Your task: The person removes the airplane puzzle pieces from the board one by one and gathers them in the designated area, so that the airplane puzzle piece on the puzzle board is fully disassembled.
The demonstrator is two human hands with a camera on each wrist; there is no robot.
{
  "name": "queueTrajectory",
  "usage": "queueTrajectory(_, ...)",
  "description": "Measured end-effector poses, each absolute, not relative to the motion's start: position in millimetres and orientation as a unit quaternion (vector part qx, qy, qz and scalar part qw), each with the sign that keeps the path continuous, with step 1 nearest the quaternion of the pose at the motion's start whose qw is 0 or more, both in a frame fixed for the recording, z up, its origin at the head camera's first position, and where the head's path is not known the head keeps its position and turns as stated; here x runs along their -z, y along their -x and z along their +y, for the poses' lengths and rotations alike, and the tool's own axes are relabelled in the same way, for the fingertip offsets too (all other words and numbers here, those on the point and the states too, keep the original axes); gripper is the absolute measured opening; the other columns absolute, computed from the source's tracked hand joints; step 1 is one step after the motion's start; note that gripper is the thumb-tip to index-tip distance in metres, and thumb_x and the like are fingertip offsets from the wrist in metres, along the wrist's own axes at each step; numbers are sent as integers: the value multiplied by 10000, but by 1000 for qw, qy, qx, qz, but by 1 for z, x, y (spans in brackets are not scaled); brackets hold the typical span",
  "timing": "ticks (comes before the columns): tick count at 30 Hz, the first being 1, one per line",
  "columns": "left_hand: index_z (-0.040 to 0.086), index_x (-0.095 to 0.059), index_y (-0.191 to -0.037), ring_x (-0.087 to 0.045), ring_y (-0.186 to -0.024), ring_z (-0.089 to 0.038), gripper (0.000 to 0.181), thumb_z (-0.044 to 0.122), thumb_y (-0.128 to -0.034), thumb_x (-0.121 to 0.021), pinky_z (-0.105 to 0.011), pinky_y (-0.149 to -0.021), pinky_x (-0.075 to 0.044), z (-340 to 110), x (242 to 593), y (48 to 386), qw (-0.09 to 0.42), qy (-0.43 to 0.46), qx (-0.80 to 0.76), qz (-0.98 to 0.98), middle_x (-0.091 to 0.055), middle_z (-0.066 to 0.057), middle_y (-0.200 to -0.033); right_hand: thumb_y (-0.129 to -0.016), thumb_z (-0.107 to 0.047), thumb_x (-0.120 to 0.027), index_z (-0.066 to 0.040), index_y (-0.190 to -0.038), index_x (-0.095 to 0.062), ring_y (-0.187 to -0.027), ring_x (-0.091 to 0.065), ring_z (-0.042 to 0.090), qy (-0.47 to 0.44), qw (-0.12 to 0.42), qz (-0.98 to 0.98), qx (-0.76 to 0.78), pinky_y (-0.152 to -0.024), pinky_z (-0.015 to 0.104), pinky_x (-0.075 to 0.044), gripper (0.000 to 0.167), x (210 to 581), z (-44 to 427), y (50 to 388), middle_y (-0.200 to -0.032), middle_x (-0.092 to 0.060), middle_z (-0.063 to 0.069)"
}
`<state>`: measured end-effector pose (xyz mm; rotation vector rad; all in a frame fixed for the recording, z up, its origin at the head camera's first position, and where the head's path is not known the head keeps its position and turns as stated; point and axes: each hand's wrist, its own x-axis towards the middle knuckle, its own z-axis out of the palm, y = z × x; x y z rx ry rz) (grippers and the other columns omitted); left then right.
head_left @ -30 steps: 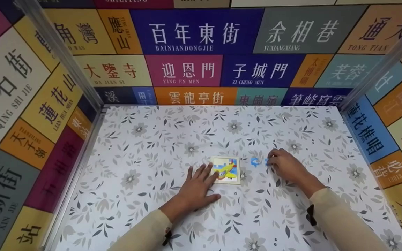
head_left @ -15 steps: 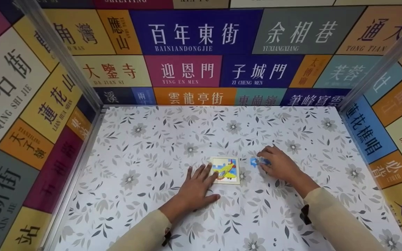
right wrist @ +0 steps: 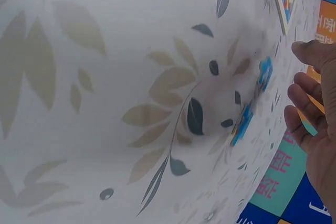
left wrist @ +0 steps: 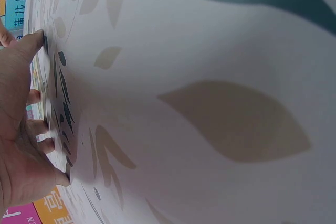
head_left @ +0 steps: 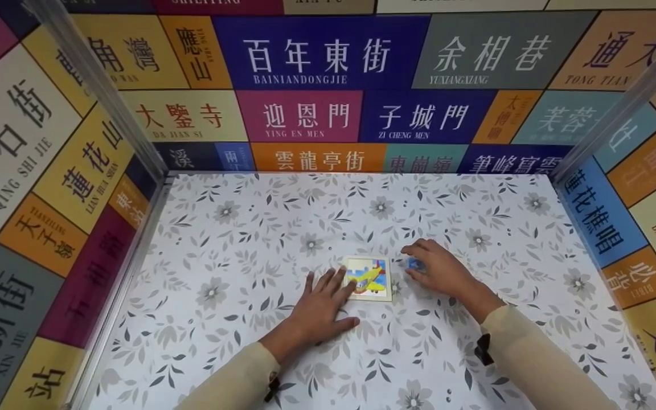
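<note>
A small square jigsaw puzzle [head_left: 374, 277] in a pale frame shows a yellow airplane on blue; its upper left part is pale. My left hand [head_left: 318, 312] lies spread on the table, its fingertips at the puzzle's left edge. To the puzzle's right, my right hand [head_left: 441, 271] hovers palm down with loosely bent fingers over a blue puzzle piece [head_left: 416, 264]. In the right wrist view, two puzzle pieces lie on the cloth, a nearer one [right wrist: 242, 125] and a farther one [right wrist: 265, 71]. The right fingers [right wrist: 307, 95] look apart from both and hold nothing.
A white table cover [head_left: 271, 216] with grey flowers and leaves lies under everything. Panels with Chinese street names [head_left: 322, 51] wall off the back and both sides. Clear strips [head_left: 106, 85] run along the corners.
My right hand has moved left, from beside the blue pieces to over them. The pieces are now mostly covered in the head view. The left hand and puzzle have stayed put.
</note>
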<state>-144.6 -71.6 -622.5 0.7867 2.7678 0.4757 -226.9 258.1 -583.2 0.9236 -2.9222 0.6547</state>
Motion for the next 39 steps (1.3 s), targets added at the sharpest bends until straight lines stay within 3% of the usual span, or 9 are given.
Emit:
queueTrajectory(14,237,-349,-1756,-194,-1734,-360,841,670,-1067,-561,-732,-1346,-162,-71,624,144,109,-265,-164,944,-181,-104,-1871,-980,-173,-850,-46,-1419,-695,-1184,-683,361,-300,-28,-929,-217,-1045,583,-563,483,586,228,223,-1260,-705,145)
queueTrajectory(39,235,-352,-1754,-207,-1730,-356,844,690,-1069,-542,-725,-1343,-187,-72,623,145,104,-265,-151,947,-177,-97,-1872,-1001,-217,-838,-77,-1449,-674,-1198,-669,378,-321,-52,-926,-193,-1050,592,-550,498,595,199,228,-1303,-692,139)
